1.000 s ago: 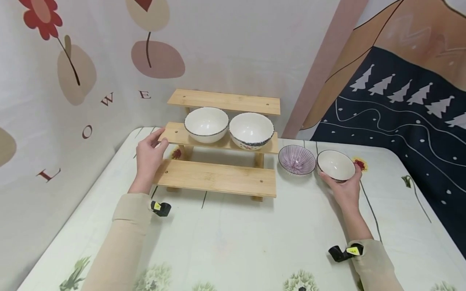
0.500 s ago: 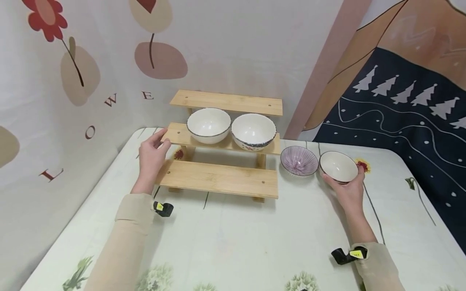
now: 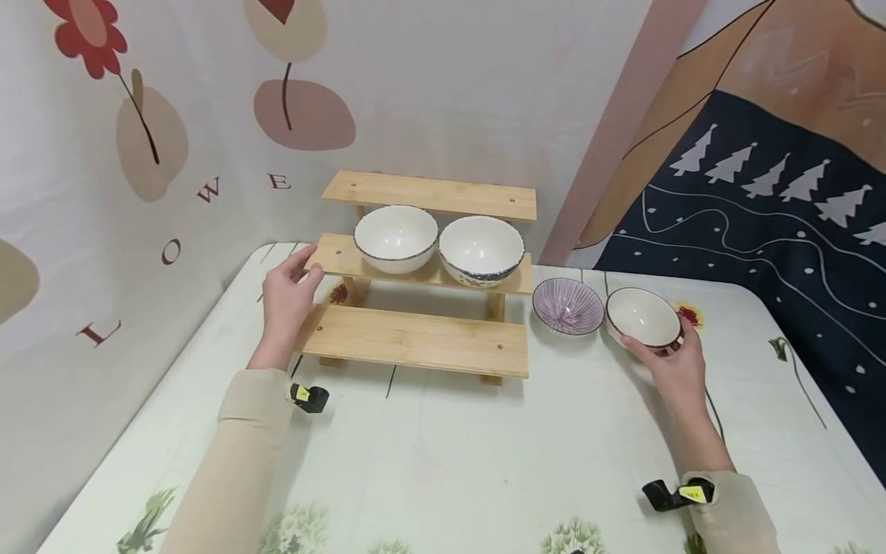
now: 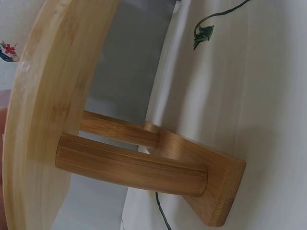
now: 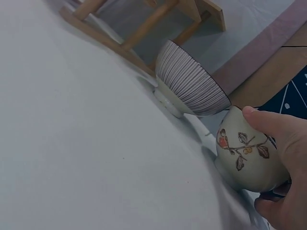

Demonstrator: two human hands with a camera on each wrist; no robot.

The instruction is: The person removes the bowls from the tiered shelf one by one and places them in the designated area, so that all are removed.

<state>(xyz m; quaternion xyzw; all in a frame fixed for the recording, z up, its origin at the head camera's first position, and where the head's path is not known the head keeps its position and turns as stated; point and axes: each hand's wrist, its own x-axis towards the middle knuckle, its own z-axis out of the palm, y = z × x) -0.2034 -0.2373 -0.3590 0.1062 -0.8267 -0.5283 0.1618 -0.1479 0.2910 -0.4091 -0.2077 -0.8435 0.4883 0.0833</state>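
1. Your right hand grips the small cream bowl at its near side: the thumb lies over the rim and the other fingers curl under the base. The right wrist view shows this plainly, along with a twig-and-berry pattern on the bowl's outer wall.
2. That bowl sits on the desk, right of the wooden rack and near the back right part of the cloth. From these views you cannot tell whether its foot rests fully on the desk or is tipped a little.
3. Just to its left stands the purple striped bowl. The two bowls are very close at the rims; whether they touch is not clear.
4. Your left hand holds the left end of the wooden rack, the thumb on top of the middle shelf's edge and the fingers curled around it below. The left wrist view shows only the rack's underside and legs.
5. On the middle shelf stand two white bowls side by side: the left white bowl and the right white bowl, close together.
6. The top and bottom shelves carry nothing visible.
7. A flowered curtain hangs behind the desk.
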